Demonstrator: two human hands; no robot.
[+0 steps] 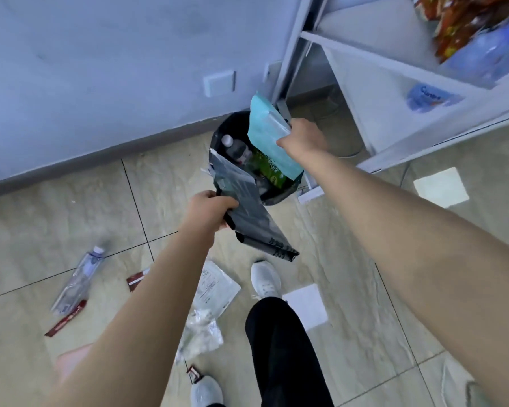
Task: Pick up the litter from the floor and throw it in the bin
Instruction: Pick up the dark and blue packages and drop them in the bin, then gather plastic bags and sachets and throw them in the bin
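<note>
A black bin (219,133) stands on the floor against the wall, with a bottle and green packaging inside. My right hand (304,138) holds a teal packet (269,136) over the bin's opening. My left hand (207,214) grips a dark grey plastic mailer bag (250,212) at the bin's near rim. More litter lies on the tiles nearer me: a crushed clear bottle (78,279), two red wrappers (66,320) (135,280), a white printed pouch (215,286), a crumpled clear bag (200,333) and a white sheet of paper (306,306).
A white shelving unit (388,71) stands right of the bin, with snack bags and water bottles (432,96) on it. The pale wall (100,69) runs behind the bin. My legs and white shoes (265,279) are below the bin.
</note>
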